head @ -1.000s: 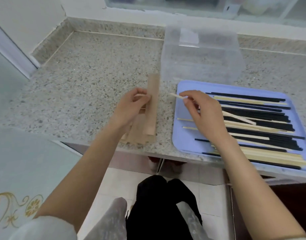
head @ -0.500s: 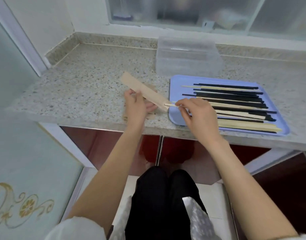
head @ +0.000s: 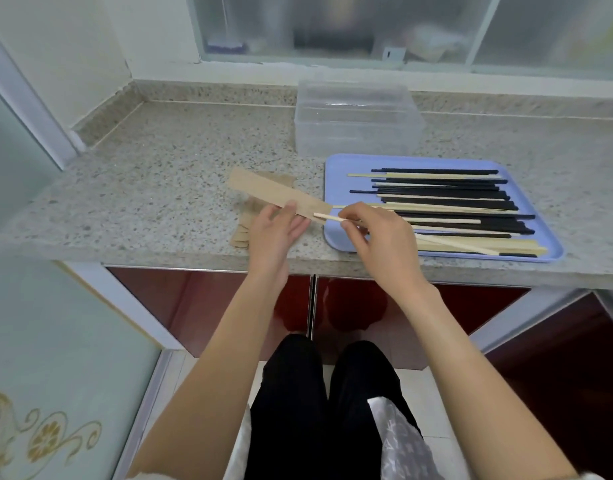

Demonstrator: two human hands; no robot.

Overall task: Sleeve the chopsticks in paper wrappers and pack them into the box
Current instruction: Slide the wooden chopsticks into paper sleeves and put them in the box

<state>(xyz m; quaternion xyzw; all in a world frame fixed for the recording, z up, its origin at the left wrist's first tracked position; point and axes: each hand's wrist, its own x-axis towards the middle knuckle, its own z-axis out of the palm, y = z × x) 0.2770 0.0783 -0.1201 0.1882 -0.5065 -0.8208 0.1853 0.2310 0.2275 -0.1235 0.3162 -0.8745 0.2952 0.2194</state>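
Note:
My left hand (head: pixel 275 233) holds a brown paper wrapper (head: pixel 277 195) above the counter, its open end pointing right. My right hand (head: pixel 374 237) pinches a pale wooden chopstick (head: pixel 447 242) whose tip sits at the wrapper's mouth; the rest of the stick runs back over the tray. A blue tray (head: pixel 336 168) carries several black and pale chopsticks (head: pixel 443 199). Behind it stands a clear plastic box (head: pixel 357 119). More brown wrappers (head: pixel 244 233) lie on the counter under my left hand.
The speckled stone counter (head: pixel 159 181) stretches to the left as far as a wall and door frame. A window ledge runs along the back. Red cabinet doors and my legs are below the counter edge.
The wrapper went from standing upright over the stack to lying slantwise in my left hand. My right hand brought the chopstick's tip to its opening. The camera pulled back.

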